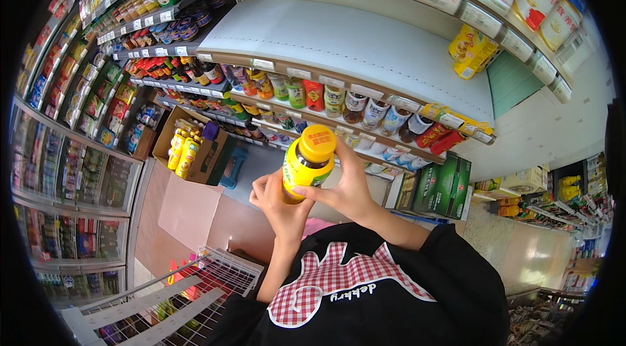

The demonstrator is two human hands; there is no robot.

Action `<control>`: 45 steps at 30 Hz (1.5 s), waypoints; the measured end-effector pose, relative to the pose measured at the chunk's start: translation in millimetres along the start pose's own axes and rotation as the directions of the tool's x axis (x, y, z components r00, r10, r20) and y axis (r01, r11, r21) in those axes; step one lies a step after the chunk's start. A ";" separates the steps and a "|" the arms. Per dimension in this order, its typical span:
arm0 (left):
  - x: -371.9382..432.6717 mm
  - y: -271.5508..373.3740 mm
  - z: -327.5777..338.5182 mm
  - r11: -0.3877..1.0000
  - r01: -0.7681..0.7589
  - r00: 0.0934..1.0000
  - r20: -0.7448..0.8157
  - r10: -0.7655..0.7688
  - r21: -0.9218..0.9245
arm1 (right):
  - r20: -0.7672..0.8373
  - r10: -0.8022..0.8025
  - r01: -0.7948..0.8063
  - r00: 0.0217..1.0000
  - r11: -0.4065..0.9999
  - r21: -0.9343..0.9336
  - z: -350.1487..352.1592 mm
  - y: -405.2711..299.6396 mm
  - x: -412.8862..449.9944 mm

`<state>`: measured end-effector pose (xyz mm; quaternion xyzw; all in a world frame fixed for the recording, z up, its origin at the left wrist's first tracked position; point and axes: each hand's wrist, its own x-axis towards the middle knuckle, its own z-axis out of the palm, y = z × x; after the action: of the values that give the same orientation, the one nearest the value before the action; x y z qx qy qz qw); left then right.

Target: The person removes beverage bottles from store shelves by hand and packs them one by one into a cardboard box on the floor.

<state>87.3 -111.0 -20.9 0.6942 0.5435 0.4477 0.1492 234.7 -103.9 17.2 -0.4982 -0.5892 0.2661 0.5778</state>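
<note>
A drink bottle (309, 162) with a yellow cap and a yellow wrap label is held upright in front of my chest. My left hand (279, 202) grips its lower left side. On the other side, my right hand (345, 177) curls around it, with the thumb across the front of the label. The cap bears red writing, and dark liquid shows just under it. Beyond the bottle are shelves, with a row of assorted drink bottles (335, 100) below a wide white shelf (337, 43).
An open cardboard box (215, 155) with yellow bottles (188, 153) stands on the floor at the left, beside a blue stool (234, 167). A wire rack (230, 268) is near my left side. Green cartons (442, 187) stand at the right. A yellow pack (472, 50) sits on the white shelf.
</note>
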 end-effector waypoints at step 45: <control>145.5 -413.8 -153.5 0.773 0.415 0.904 -0.122 -0.409 0.479 | 0.917 0.275 -0.321 0.290 0.930 -0.177 457.7 194.4 258.0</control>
<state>-288.8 126.3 -156.0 0.5705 0.7790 0.2536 0.0581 -101.6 317.2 -135.7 -0.3470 -0.7023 0.6149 0.0913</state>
